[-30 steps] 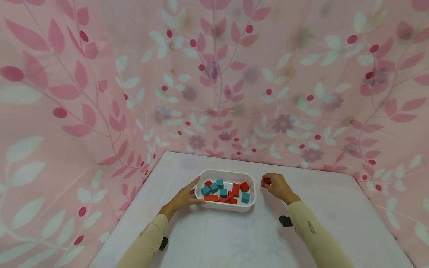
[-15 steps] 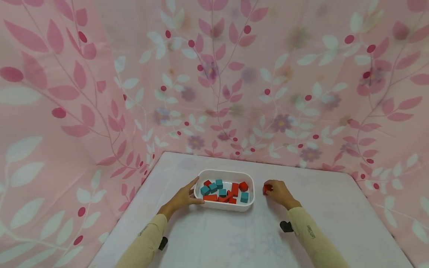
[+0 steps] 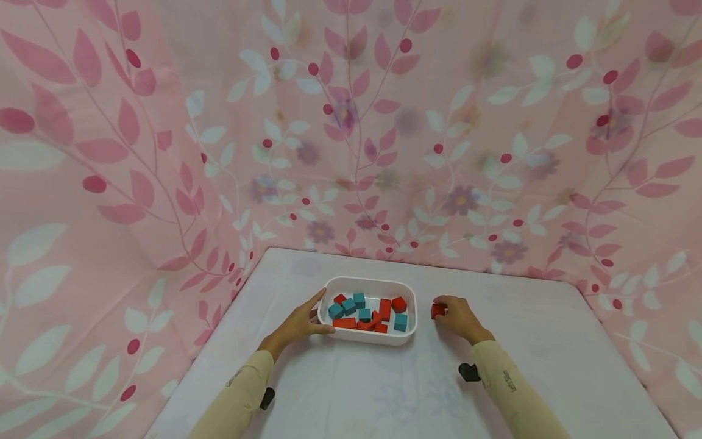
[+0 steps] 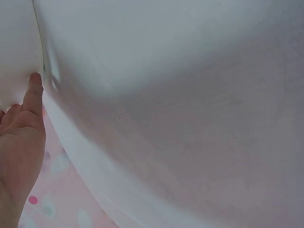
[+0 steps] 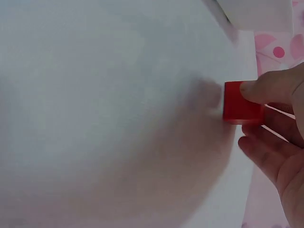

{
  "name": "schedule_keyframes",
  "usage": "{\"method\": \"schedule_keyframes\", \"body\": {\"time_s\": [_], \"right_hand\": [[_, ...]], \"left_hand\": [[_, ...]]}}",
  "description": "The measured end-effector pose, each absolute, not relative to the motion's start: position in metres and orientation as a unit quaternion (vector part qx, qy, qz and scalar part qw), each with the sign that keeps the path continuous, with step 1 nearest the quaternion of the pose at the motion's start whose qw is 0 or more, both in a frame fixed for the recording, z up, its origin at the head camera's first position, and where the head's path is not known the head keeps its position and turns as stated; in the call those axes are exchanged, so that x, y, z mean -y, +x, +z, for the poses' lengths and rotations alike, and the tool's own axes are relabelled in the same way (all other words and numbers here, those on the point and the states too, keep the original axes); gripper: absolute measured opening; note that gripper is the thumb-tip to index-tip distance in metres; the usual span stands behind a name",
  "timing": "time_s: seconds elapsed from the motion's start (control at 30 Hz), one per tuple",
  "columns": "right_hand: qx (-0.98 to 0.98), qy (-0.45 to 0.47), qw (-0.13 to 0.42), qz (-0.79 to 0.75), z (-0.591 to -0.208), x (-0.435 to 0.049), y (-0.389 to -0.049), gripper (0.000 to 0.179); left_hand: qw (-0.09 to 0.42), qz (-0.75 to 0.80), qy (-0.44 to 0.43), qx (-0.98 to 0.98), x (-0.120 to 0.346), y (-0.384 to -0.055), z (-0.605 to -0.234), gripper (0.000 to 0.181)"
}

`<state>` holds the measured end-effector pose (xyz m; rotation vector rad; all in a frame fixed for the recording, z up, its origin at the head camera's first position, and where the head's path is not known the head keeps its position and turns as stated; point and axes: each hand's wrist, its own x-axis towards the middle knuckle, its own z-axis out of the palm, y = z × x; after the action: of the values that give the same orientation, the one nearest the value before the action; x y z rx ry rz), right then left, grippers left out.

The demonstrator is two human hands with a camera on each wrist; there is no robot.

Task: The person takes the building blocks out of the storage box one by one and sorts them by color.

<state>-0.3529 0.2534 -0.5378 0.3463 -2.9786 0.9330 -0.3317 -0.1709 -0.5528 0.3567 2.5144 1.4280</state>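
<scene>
At the left end of the white plastic tray (image 3: 384, 339), my left hand (image 3: 293, 327) rests with thumb and index finger spread along the outer walls. The left wrist view shows the thumb (image 4: 33, 97) straight against the tray's side. Inside the tray lie several teal cubes (image 3: 401, 322) and several red blocks (image 3: 386, 309) of different shapes. To the right of the tray, my right hand (image 3: 459, 318) pinches a red cube (image 5: 240, 104) between thumb and fingers. That cube is just over or on the white table; I cannot tell whether it touches.
A white-covered table (image 3: 373, 384) holds the tray near its back. Pink floral cloth (image 3: 362, 152) hangs behind it and on both sides. A dark strap piece (image 3: 469, 372) hangs under the right wrist, another (image 3: 267, 399) under the left.
My right hand, with the red cube still pinched, has moved slightly down and toward me, then nearly stopped. My left hand and the tray have stayed in place.
</scene>
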Motion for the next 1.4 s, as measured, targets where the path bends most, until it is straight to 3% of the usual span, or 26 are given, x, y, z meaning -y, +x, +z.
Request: {"method": "schedule_keyframes", "body": {"time_s": [0.3,0.47,0.93,1.4], "right_hand": [[0.939,0.144,0.037,0.310,-0.503,-0.226,-0.354,0.047],[0.929,0.161,0.023,0.332,-0.490,-0.192,-0.352,0.047],[0.924,0.210,-0.076,0.311,-0.516,-0.138,-0.366,0.050],[0.957,0.205,-0.060,0.198,-0.528,-0.127,-0.376,0.052]], "left_hand": [[0.111,0.481,0.114,-0.862,0.171,-0.333,-0.555,0.114],[0.110,0.483,0.117,-0.861,0.171,-0.332,-0.554,0.114],[0.112,0.488,0.135,-0.855,0.172,-0.328,-0.556,0.112],[0.116,0.492,0.115,-0.855,0.170,-0.329,-0.555,0.111]]}}
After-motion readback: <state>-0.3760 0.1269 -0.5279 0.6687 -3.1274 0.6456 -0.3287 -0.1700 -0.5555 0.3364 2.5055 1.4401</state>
